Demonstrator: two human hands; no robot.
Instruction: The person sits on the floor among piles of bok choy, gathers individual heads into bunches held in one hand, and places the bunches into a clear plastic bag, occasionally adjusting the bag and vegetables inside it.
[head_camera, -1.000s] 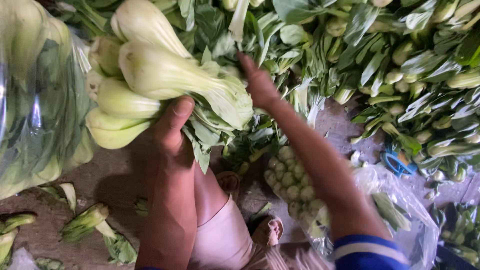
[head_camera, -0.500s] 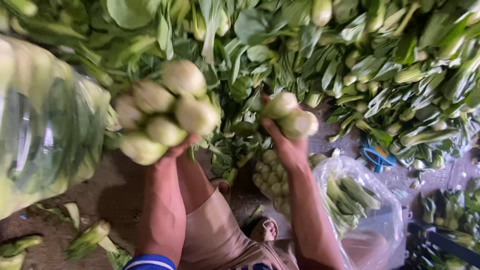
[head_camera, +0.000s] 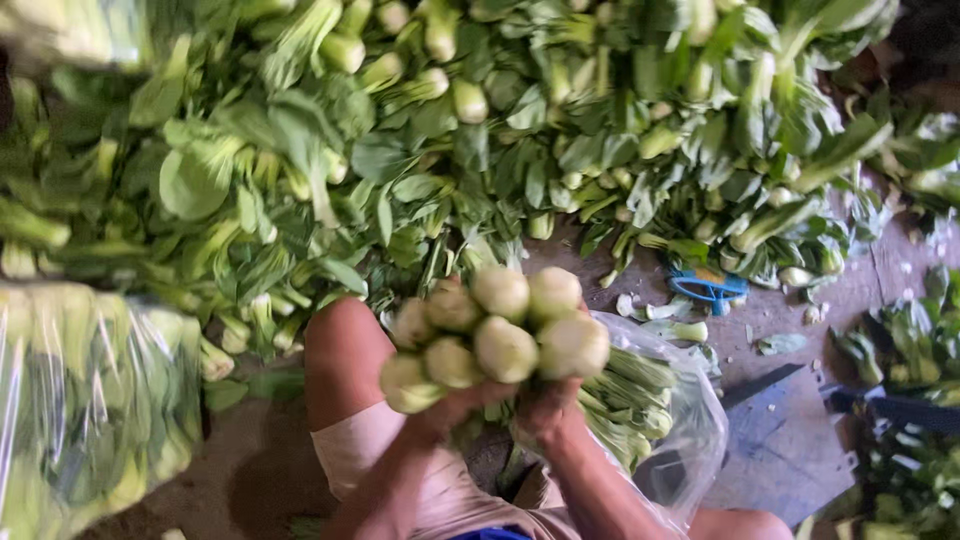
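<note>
A great heap of loose green bok choy with pale stalks (head_camera: 480, 150) is lying spread across the floor, filling the far side of the view from edge to edge. At the near left, a big clear plastic bag stuffed full of greens (head_camera: 90, 410) is standing against the heap. A second clear plastic bag, part filled with more greens (head_camera: 660, 420), is sitting open just to the right of the person's knee (head_camera: 345, 355).

Above that open bag, both hands are holding one bunch of pale green bok choy heads with round cut bases (head_camera: 500, 335) turned up toward the viewer. The left hand (head_camera: 455, 405) is gripping the bunch from below on its left side, fingers curled tight around the stalks. The right hand (head_camera: 548, 405) is clamped on the right side of the same bunch, touching the left.

Farther right, a small blue plastic object (head_camera: 708, 287) is lying on the bare floor at the heap's edge.
</note>
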